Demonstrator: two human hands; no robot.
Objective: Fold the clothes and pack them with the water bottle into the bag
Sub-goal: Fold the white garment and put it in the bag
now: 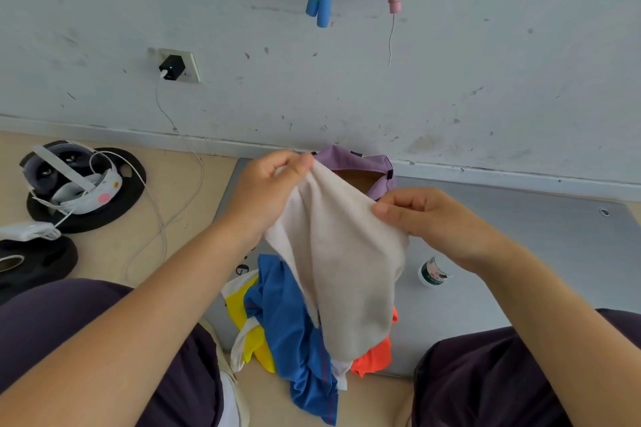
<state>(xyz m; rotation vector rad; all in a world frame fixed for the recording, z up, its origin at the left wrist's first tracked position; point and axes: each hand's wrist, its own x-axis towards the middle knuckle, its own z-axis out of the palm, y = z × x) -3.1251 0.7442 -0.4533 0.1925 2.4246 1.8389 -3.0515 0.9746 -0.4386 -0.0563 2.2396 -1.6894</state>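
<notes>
While the left hand (267,180) and right hand (426,218) each pinch a top corner of the pale garment (347,263), it hangs lengthwise over the clothes pile (295,333), the purple bag (353,163) just beyond
</notes>
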